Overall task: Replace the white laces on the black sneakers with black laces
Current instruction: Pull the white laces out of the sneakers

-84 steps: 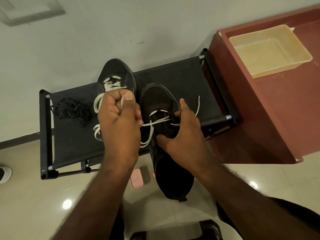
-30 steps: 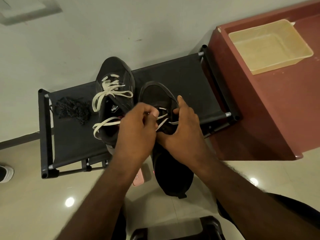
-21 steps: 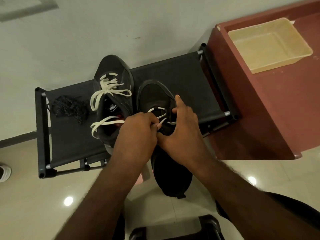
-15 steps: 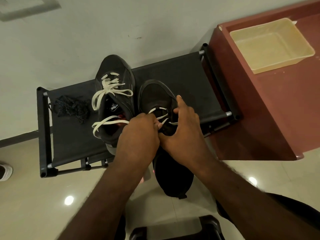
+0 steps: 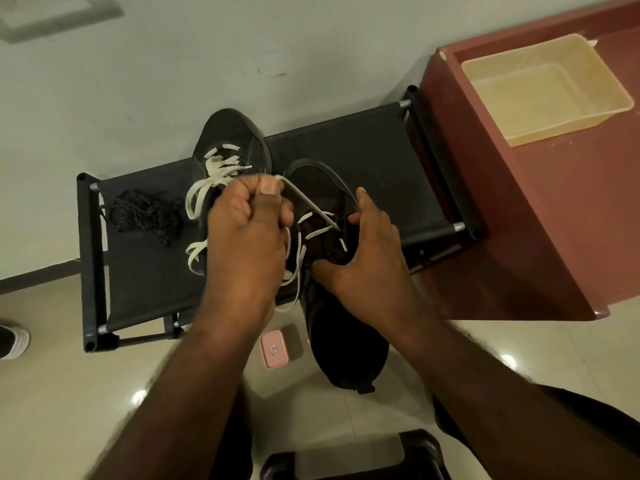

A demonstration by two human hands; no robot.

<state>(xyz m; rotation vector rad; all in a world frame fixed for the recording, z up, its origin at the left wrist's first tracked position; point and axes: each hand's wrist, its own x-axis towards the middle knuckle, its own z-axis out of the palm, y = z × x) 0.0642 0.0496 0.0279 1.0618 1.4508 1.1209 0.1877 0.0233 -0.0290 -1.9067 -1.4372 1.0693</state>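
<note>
Head view: left grip [image 5: 247, 237] fisted round white lace [image 5: 308, 204], thumb pinching it. Lace runs taut from that grip down-right to an eyelet of the sneaker [image 5: 323, 188]. Right grip [image 5: 367, 258] sits just right of left grip, fingers curled round the sneaker's throat, holding it, heel past the counter [image 5: 367, 150] front edge. Other sneaker [image 5: 232, 133] lies behind left grip, white-laced, ends loose. Black laces [image 5: 145, 213] are heaped on counter, left of left grip. Pink box [image 5: 274, 348] on floor, nearer the person than both grips.
</note>
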